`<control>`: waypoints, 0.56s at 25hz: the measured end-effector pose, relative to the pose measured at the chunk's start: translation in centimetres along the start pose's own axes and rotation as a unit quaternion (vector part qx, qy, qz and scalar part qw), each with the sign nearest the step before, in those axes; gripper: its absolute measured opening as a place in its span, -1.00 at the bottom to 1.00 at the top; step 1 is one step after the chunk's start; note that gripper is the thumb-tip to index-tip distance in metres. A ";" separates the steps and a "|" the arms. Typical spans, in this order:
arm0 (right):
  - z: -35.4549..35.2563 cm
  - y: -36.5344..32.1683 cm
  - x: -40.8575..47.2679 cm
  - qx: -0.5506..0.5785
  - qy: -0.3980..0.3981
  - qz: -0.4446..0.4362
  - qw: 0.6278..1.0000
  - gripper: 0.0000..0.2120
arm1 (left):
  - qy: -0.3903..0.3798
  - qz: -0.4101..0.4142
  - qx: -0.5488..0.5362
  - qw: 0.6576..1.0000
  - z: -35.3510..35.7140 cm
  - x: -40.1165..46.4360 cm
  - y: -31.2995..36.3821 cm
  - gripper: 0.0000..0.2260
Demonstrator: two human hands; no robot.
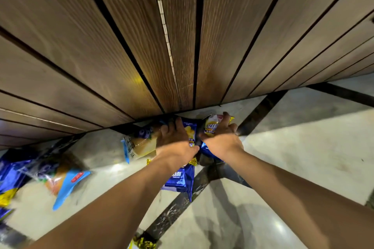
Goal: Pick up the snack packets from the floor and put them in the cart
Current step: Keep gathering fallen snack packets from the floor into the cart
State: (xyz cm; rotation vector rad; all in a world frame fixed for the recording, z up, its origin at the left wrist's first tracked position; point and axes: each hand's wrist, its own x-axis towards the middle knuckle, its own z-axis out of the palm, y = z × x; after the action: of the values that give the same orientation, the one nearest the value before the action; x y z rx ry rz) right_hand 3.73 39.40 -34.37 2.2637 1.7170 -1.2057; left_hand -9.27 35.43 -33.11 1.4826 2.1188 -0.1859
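My left hand [176, 137] has its fingers [179, 124] curled over a blue snack packet [191, 130], gripping it low against the wooden wall [121, 36]. My right hand [222, 139] clasps a yellow-and-white packet [211, 126], fingers wrapped round its top. Just left of my left hand a clear bread packet [139, 143] lies on the floor [283, 147]. Another blue packet [180, 178] lies under my left wrist. More packets [40, 170] sit blurred, far left.
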 end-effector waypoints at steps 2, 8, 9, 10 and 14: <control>0.2 0.1 0.1 0.019 0.005 0.007 1.000 -0.13 | -0.009 -0.017 -0.033 0.999 -0.1 0.3 0.4 -0.10; -0.4 -0.2 0.1 0.090 0.014 0.014 0.996 -0.18 | 0.003 -0.071 -0.128 0.989 -0.4 -0.2 1.4 -0.22; -0.8 -0.1 0.0 0.092 0.020 0.006 0.996 -0.20 | 0.007 -0.069 -0.140 0.988 -0.4 -0.4 1.5 -0.22; -1.2 0.2 -0.3 0.091 0.026 -0.002 0.995 -0.22 | 0.010 -0.063 -0.152 0.986 -0.4 -0.8 1.6 -0.22; -3.4 0.7 -2.5 0.064 0.018 -0.031 0.997 -0.28 | -0.027 -0.056 -0.161 0.985 -2.1 -3.5 3.0 -0.44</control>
State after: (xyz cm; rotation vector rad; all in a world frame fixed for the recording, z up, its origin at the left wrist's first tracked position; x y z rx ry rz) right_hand 5.99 38.71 -30.77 2.3337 1.7849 -1.3321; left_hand -6.43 34.53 -29.05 1.1594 2.0741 0.0736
